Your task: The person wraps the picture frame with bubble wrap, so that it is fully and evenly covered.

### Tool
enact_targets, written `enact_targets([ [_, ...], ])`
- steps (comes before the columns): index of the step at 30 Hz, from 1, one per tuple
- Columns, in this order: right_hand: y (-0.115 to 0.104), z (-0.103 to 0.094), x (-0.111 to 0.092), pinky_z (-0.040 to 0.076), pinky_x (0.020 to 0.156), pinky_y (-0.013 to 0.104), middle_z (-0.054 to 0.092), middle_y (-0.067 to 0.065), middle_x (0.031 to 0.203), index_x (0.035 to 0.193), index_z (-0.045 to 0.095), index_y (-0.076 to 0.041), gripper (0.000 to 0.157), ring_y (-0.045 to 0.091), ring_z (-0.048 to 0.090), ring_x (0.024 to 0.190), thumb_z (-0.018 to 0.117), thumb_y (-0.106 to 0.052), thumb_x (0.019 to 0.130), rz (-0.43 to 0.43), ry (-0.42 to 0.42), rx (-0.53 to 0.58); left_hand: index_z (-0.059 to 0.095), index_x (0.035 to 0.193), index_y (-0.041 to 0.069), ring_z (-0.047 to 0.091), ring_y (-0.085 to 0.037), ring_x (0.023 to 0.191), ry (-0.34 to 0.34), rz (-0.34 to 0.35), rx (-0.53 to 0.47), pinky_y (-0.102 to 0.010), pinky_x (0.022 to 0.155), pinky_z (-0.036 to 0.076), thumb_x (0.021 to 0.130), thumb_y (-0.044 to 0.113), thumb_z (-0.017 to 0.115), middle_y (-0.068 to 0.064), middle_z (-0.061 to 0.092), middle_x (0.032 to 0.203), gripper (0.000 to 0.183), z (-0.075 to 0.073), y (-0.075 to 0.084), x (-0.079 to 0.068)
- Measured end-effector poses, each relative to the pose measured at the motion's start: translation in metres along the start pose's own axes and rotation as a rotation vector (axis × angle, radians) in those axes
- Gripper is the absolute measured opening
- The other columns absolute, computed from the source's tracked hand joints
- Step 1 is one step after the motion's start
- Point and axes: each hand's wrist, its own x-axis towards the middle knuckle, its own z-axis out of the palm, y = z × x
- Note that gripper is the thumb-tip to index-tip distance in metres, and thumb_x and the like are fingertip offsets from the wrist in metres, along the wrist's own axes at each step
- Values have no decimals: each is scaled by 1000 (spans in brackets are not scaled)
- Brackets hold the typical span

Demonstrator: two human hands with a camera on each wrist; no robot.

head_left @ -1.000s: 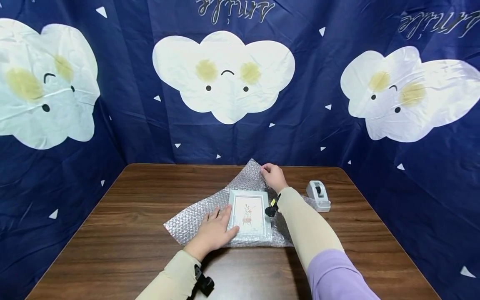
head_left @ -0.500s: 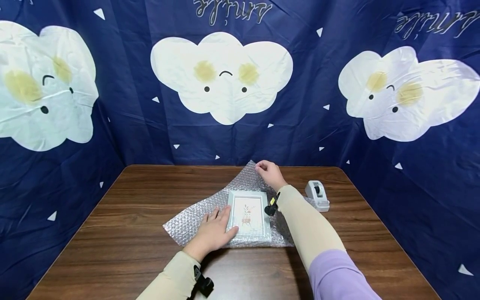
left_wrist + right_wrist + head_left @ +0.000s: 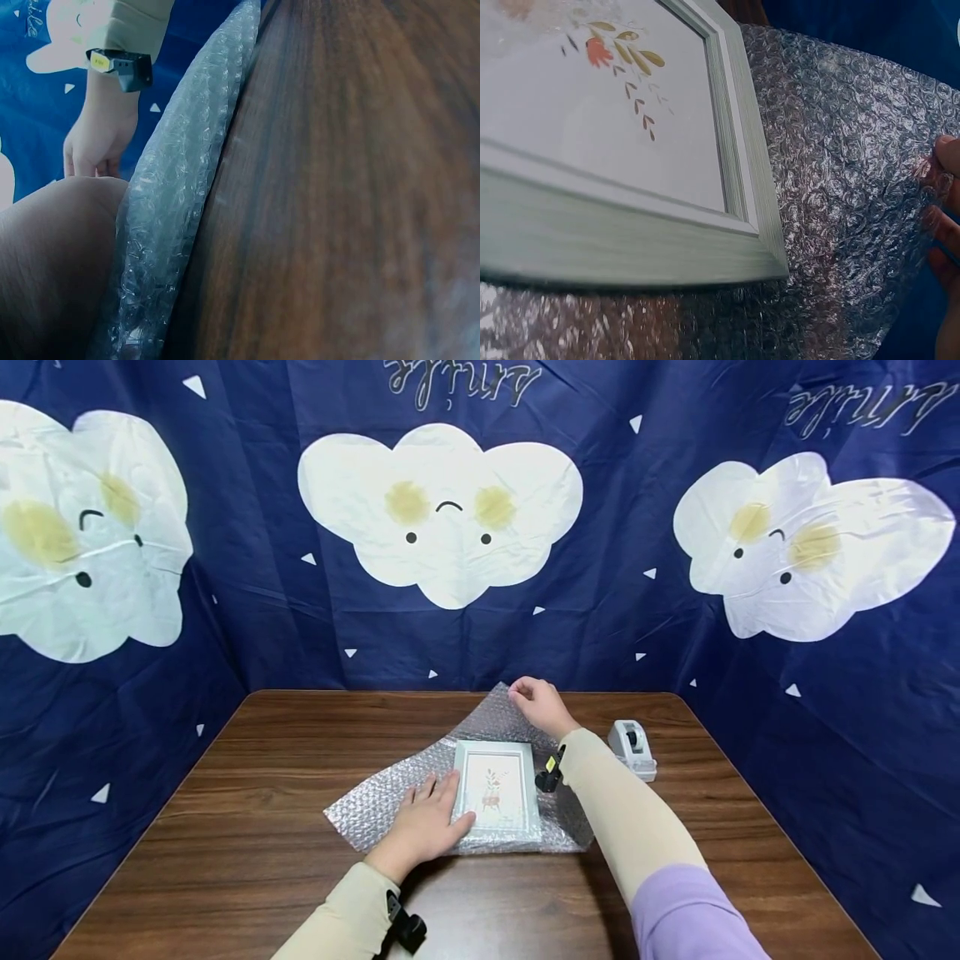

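A pale green picture frame with a flower print lies face up on a sheet of bubble wrap. The wrap's near part is folded over the frame's lower end. My left hand rests on the wrap and the frame's left edge, fingers extended and spread. In the left wrist view the folded bubble wrap runs beside that hand. Beyond the frame, my right hand pinches the far edge of the wrap, raised at the back. The right wrist view shows its fingers on the wrap's edge, beside the frame's corner.
A white tape dispenser stands on the wooden table to the right, close to my right forearm. Dark blue cloth printed with clouds hangs behind the table and along both sides.
My right hand has shifted slightly left along the wrap's far edge, its forearm swinging a little right. The left hand stays on the frame and wrap.
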Motion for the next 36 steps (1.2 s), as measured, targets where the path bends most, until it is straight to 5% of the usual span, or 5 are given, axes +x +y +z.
enact_targets([
  [7,-7,-6,-10,49,78,37,69,3,95,101,71,-11,11,19,58,85,63,-18,101,-37,-45,-46,29,159,3,25,-41,150,-4,-3,-11,-65,118,17,101,55,45,-14,33,162,80,1,0,-1],
  [16,-10,-13,-27,47,87,42,69,3,103,97,72,-15,9,21,58,105,66,-21,100,-142,-52,-108,29,159,3,25,-41,150,3,7,2,-65,118,17,101,56,44,-14,34,162,80,3,-1,1],
  [36,-17,-12,-61,53,86,40,69,0,102,95,73,-14,7,19,58,106,67,-15,99,-362,-79,-166,28,159,3,26,-41,150,-14,-6,17,-65,117,18,102,56,43,-14,33,163,79,0,1,2],
])
